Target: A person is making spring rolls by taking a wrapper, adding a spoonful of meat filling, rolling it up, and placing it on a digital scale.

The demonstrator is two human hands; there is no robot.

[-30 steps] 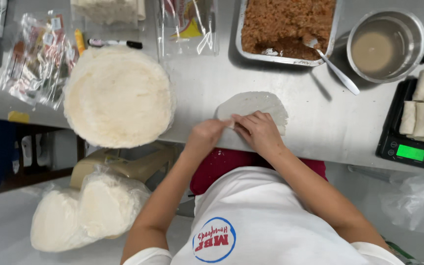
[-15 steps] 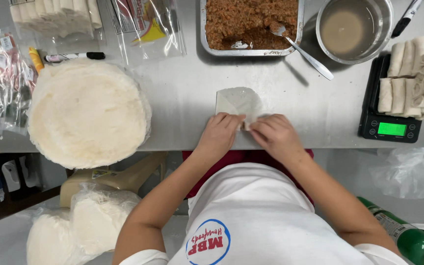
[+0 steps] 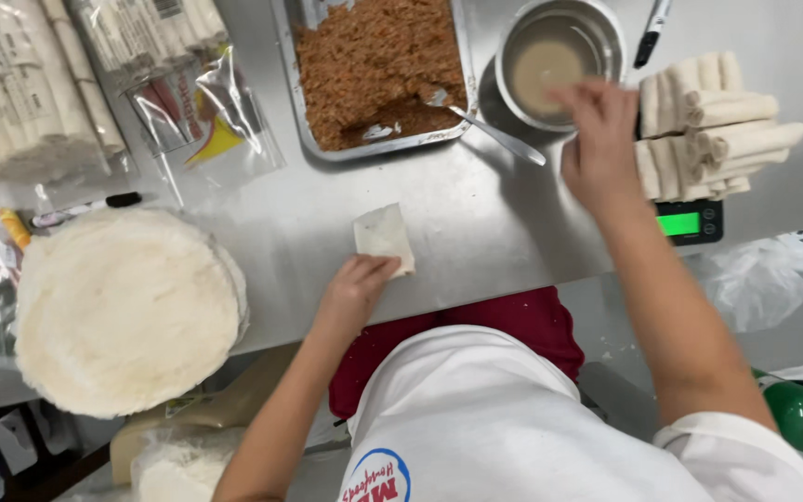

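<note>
A partly rolled white wrapper point(image 3: 382, 233) lies on the steel counter point(image 3: 494, 223) in front of me. My left hand point(image 3: 357, 289) presses on its near edge, fingers curled over it. My right hand point(image 3: 597, 139) is stretched to the far right, fingers spread above the rim of a metal bowl point(image 3: 556, 58) that holds a beige liquid. The hand is blurred and holds nothing that I can see. A metal tray of reddish-brown minced filling point(image 3: 374, 65) stands behind the wrapper, with a spoon point(image 3: 485, 125) resting on its edge.
A big stack of round white wrappers point(image 3: 123, 307) sits at the left. Finished rolls point(image 3: 708, 121) are piled on a black scale point(image 3: 690, 223) at the right. Plastic bags of rolls point(image 3: 39, 84) lie at the back left, and a black marker point(image 3: 652, 28) at the back right.
The wrapper has been folded and rolled smaller. My right hand left it and reached out to the metal bowl, while my left hand stayed on the roll.
</note>
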